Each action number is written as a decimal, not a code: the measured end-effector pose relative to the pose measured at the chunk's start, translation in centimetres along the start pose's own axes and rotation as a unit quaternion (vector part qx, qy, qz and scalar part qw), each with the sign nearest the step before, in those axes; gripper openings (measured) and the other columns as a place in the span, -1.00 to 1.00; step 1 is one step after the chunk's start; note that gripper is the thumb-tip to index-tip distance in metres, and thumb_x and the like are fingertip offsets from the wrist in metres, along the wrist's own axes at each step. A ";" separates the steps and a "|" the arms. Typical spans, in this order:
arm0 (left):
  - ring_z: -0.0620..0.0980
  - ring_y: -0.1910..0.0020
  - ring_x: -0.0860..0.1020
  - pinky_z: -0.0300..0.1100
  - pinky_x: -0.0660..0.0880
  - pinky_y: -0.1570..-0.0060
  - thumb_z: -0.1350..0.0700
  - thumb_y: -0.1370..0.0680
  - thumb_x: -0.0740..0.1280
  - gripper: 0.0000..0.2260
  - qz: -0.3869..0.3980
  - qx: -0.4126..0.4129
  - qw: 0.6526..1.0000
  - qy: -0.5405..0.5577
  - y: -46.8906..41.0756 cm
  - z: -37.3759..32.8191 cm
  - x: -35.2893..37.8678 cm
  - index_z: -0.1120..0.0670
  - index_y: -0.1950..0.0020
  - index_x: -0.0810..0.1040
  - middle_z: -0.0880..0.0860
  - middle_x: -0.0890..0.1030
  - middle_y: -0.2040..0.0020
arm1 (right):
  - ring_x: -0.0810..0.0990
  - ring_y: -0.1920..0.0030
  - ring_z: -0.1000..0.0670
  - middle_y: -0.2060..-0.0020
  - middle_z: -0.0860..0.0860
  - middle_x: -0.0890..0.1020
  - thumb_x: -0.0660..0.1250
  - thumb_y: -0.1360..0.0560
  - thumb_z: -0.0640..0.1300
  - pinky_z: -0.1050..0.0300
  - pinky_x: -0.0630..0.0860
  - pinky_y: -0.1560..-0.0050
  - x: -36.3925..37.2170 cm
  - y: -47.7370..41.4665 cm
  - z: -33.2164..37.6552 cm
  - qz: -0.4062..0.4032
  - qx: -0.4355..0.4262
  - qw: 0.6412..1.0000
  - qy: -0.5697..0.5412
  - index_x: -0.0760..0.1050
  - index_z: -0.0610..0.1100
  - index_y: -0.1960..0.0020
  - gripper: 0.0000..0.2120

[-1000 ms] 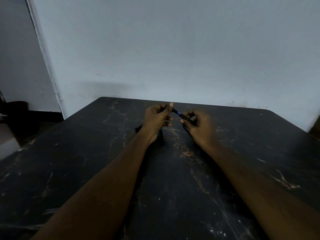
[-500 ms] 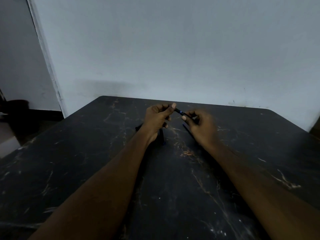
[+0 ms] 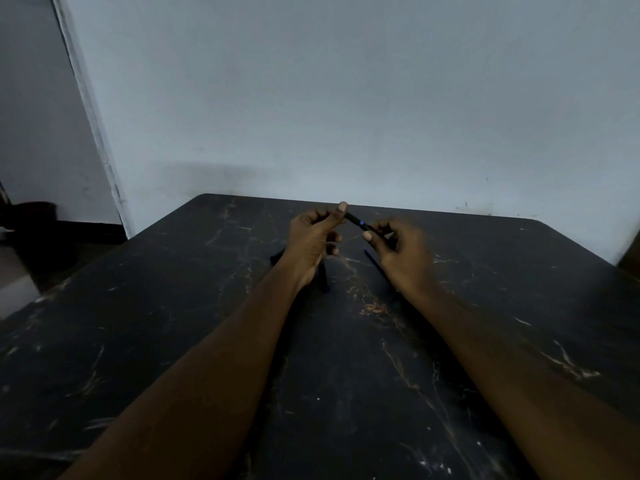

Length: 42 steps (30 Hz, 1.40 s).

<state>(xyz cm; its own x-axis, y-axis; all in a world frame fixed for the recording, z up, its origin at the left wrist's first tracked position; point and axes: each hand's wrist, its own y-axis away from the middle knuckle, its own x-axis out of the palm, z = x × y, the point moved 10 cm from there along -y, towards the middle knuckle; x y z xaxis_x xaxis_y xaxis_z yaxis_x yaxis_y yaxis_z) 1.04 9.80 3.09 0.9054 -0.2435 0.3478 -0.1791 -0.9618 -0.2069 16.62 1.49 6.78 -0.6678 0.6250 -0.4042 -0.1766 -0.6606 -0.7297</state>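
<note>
A thin dark pen point(image 3: 356, 221) with a small blue band is held above the black marble table point(image 3: 173, 306), slanting down to the right. My left hand point(image 3: 313, 239) pinches its upper end between thumb and fingers. My right hand point(image 3: 398, 252) pinches the lower end, fingers curled; this hand is slightly blurred. Under the left hand lies another dark pen point(image 3: 323, 277) with a blue tip, partly hidden by the wrist. A further thin blue pen point(image 3: 375, 263) lies on the table just left of the right hand.
The table's far edge meets a pale wall point(image 3: 346, 116). A white door frame point(image 3: 90, 116) runs down at the left, with a dark object point(image 3: 31, 220) on the floor beyond the table's left edge. A dark shape point(image 3: 277, 256) pokes out left of my left wrist.
Both hands have lifted slightly away from me with the pen; the right hand has shifted a little to the right along it.
</note>
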 end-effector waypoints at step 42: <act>-0.11 0.49 0.53 -0.28 0.39 0.55 -0.04 -0.44 0.51 -0.74 -0.014 -0.003 0.999 -0.038 -0.1 0.5 -0.1 0.15 0.13 0.62 0.05 0.66 0.19 | 0.52 0.20 0.14 0.17 0.07 0.62 0.47 -0.43 -0.10 0.23 0.41 0.27 0.0 -0.3 -1.0 -0.005 0.005 1.000 -0.001 0.63 -0.09 0.04 -0.87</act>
<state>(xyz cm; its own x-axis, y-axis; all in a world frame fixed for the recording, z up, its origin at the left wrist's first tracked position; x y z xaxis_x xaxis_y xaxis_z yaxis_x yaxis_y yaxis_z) 1.16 9.95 2.64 0.9367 -0.2068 0.2826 -0.1560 -0.9689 -0.1921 17.35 2.07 6.43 -0.6671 0.6311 -0.3959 -0.1906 -0.6583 -0.7282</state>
